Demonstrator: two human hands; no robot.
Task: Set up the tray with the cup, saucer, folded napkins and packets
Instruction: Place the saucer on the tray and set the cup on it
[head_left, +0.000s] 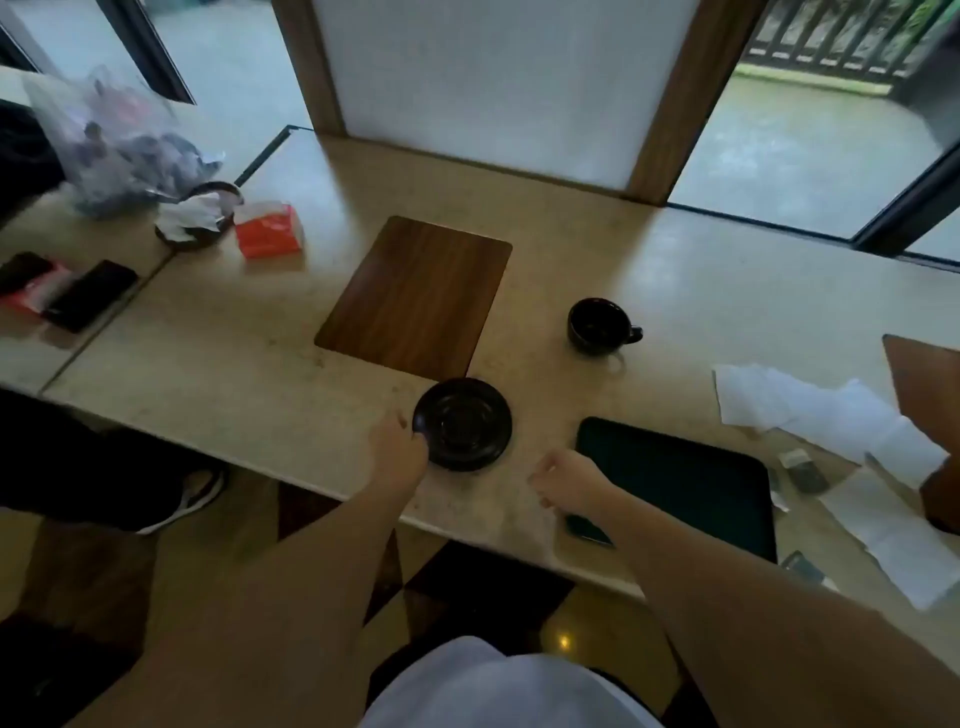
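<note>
The saucer (462, 423), at lower centre, is gripped at its left rim by the left hand (397, 449); the right hand (569, 480), seemingly loosely curled and empty, hangs between saucer and dark tray (680, 483), lower right.

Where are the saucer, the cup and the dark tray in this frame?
black saucer (464, 423), head view, on its centre well.
black cup (597, 325), head view, on its dark inside.
dark tray (675, 473), head view, on its bare flat base.
</note>
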